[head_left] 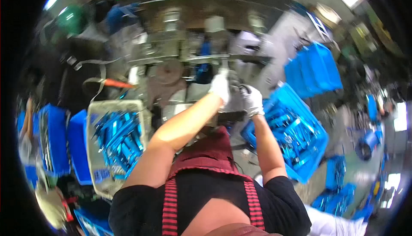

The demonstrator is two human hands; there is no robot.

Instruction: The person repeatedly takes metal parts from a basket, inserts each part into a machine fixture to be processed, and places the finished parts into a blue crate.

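Grey, metal-looking block (pixel 234 102) between fingers of left hand (pixel 220 86) and right hand (pixel 252 100); probably heavy, stiff, best held by sides. Fingers blurred; cannot tell whether gripping. Blue parts (pixel 296 129) right of fingers.

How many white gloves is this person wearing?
2: the left glove, farther forward, and the right glove, beside the nearest blue crate on the right. Both wearer's gloves are in view.

L. grip (pixel 220 86): fingers blurred. R. grip (pixel 252 100): hold unclear. Machine (pixel 218 39): blurred. Cream crate (pixel 116 104): part. hidden by L. arm (pixel 161 150).
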